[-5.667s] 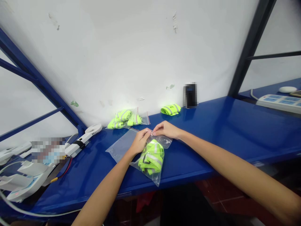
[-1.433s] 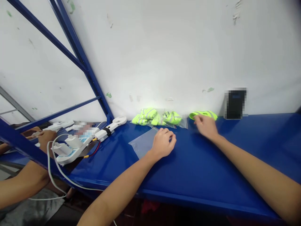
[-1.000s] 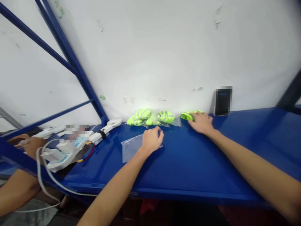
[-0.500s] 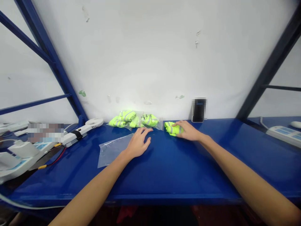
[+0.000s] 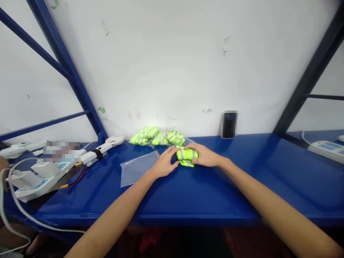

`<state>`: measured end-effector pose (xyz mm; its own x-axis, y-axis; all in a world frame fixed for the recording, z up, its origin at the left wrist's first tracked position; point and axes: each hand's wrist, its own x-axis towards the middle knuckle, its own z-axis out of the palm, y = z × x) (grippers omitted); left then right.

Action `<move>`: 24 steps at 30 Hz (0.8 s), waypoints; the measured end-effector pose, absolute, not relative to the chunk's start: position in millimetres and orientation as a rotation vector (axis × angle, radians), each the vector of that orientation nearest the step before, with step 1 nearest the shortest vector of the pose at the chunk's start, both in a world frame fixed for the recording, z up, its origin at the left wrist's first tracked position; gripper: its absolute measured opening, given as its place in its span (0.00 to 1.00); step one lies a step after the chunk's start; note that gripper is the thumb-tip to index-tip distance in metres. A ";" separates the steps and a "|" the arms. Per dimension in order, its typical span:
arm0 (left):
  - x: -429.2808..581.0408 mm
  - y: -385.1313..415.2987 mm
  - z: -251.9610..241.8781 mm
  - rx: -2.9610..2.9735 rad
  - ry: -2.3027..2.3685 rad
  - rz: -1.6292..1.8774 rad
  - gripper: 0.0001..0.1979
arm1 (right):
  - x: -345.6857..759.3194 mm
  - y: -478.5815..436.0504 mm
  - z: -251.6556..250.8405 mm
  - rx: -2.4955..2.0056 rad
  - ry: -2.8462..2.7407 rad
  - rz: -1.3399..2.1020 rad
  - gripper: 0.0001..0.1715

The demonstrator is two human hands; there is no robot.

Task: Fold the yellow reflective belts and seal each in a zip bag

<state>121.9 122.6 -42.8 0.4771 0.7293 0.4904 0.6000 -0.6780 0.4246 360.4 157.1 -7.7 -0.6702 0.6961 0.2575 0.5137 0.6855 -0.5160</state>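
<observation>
A rolled neon-yellow reflective vest (image 5: 187, 154) with grey stripes lies on the blue tabletop between my hands. My right hand (image 5: 205, 156) wraps its right end, thumb on the near side. At its left end, my left hand (image 5: 166, 162) has fingertips and thumb against the roll. Beside my left wrist a flat clear plastic bag (image 5: 135, 169) lies on the table, with nothing visible inside. Behind my hands, several more yellow bundles (image 5: 150, 133) in clear bags lie along the wall.
A phone-like dark device (image 5: 229, 125) leans upright against the wall. On the left are a white handheld fan (image 5: 115, 140), white power strips (image 5: 34, 186) and loose cables. Another power strip (image 5: 329, 148) is at the right. Blue metal frame posts (image 5: 77, 86) rise at the sides.
My right hand has brought the rolled vest leftward and nearer. My left hand now meets its left end, where before it was apart from it. The view has shifted slightly.
</observation>
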 end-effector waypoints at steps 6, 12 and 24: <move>114.2 126.4 -39.7 2.423 1.258 1.131 0.29 | 339.7 182.0 -16.4 -0.863 -2.067 1.197 0.25; 110.9 124.6 -36.6 2.370 1.266 1.096 0.21 | 335.0 176.0 -33.4 -0.644 -1.659 1.808 0.28; 110.5 139.9 -39.8 1.664 1.135 1.566 0.24 | 333.5 202.6 -47.1 -1.155 -2.023 0.633 0.32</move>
<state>110.5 139.9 -39.8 -0.0521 0.8729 0.4851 0.1891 -0.4684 0.8631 333.5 202.6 -47.1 -0.3467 0.8748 0.3385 0.5260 0.4801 -0.7020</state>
